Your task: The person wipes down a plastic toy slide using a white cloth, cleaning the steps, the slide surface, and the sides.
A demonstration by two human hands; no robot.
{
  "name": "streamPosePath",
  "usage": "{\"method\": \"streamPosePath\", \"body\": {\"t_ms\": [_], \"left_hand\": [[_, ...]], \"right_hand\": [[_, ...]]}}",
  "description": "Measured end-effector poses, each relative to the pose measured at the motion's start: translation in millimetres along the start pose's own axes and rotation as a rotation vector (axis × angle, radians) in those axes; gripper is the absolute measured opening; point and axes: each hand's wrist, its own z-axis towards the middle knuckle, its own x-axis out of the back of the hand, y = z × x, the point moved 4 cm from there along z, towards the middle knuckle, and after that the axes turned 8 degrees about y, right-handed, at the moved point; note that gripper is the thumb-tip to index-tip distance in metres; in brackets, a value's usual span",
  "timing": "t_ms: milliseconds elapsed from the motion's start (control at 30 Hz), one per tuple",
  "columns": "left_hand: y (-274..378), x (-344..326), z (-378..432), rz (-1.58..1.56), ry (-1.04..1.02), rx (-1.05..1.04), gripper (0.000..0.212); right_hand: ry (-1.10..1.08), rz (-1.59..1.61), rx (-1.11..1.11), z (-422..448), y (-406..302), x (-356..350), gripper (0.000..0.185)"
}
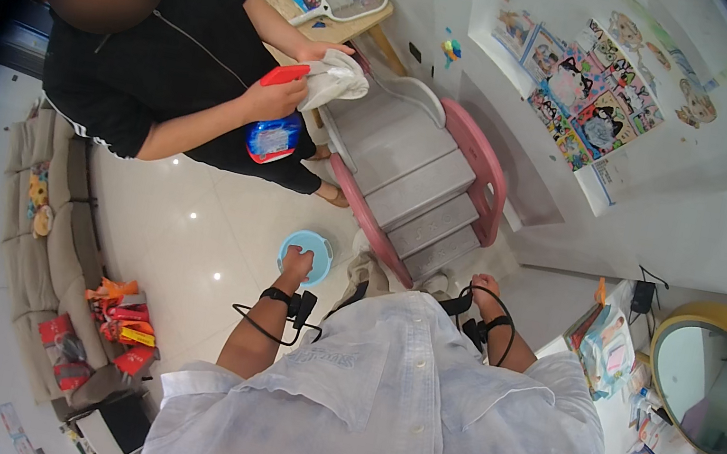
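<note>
My left hand (pixel 297 263) is curled over the middle of a light blue plastic bucket (pixel 321 270), gripping it from above; its handle is mostly hidden by my fist. My right hand (pixel 486 289) hangs with curled fingers near the lowest step, and nothing shows in it. Ahead of me stands a child's plastic slide (pixel 408 177) with grey steps and pink side rails. Across from me, another person holds a blue spray bottle (pixel 273 137) with a red trigger head in one hand and a white cloth (pixel 337 80) in the other.
A wooden table (pixel 368 20) behind the slide bears an electric fly swatter (pixel 354 0) and toys. A beige sofa (pixel 31 272) with red and orange packages lines the left. At right, a white dressing table (pixel 611 420) carries a round mirror (pixel 705 385). Cables loop from both my wrists.
</note>
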Motion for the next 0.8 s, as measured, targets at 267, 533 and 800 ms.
{"method": "streamPosePath", "body": {"t_ms": [267, 533, 800], "left_hand": [[-3, -7, -7, 0.0, -0.119, 0.071, 0.051], [9, -4, -12, -0.074, -0.179, 0.131, 0.05], [-6, -1, 16, 0.393, -0.168, -0.842, 0.019]], "right_hand": [[-0.032, 0.044, -0.024, -1, -2, 0, 0.042], [-0.057, 0.167, -0.08, -27, -23, 1, 0.034], [-0.074, 0.05, -0.088, -14, -6, -6, 0.043]]}}
